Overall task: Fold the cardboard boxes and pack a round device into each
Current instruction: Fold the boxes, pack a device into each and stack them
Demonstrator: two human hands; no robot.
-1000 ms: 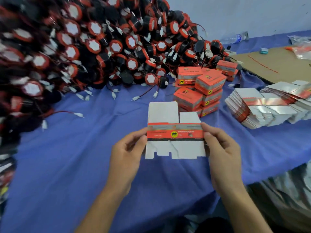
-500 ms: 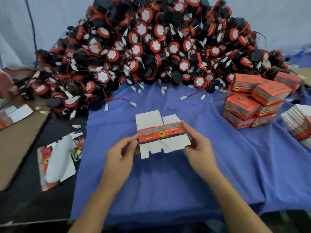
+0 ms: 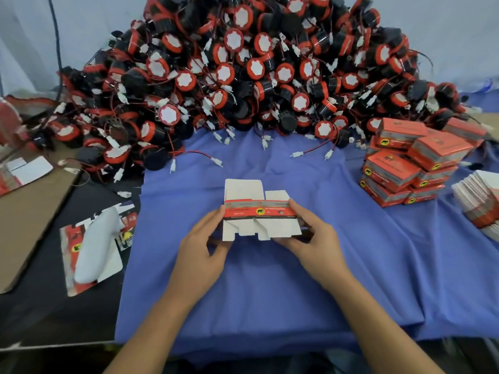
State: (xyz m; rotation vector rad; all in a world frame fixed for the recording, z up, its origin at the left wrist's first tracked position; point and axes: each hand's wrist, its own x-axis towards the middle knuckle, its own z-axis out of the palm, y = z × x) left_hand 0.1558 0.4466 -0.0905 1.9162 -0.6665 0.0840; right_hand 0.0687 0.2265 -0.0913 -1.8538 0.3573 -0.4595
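Held just above the blue-clothed bench (image 3: 270, 279), the flat box blank (image 3: 259, 211) is pinched at its ends by the left hand (image 3: 205, 249) and right hand (image 3: 316, 241), and looks light, thin and easily creased, best gripped by its edges.

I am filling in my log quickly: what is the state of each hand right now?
Left hand: pinches the left end of the flat cardboard box.
Right hand: pinches the right end of the same box.
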